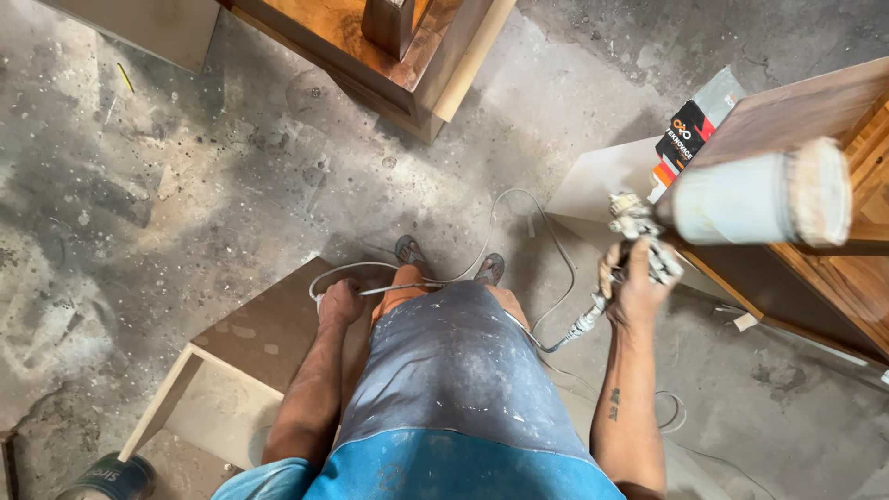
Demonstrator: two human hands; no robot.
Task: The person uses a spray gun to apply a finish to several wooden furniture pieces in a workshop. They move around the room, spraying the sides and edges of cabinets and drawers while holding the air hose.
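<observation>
My right hand (pixel 635 287) grips the handle of a paint spray gun (pixel 641 231), whose pale, paint-crusted cup (pixel 759 196) points right toward a brown wooden cabinet (pixel 815 111). A grey air hose (pixel 519 227) runs from the gun's base, loops across the floor past my sandalled feet (pixel 410 250) and comes back to my left hand (pixel 339 302), which is closed around it. I stand upright in a paint-spattered grey and blue garment (pixel 458 370).
A brown box-like wooden piece (pixel 269 324) lies at my left leg. Varnished wooden furniture (pixel 389 46) stands ahead. A dark carton (pixel 690 130) rests on a pale board (pixel 602 181) beside the cabinet. A can (pixel 111 477) sits at bottom left. The concrete floor is dusty.
</observation>
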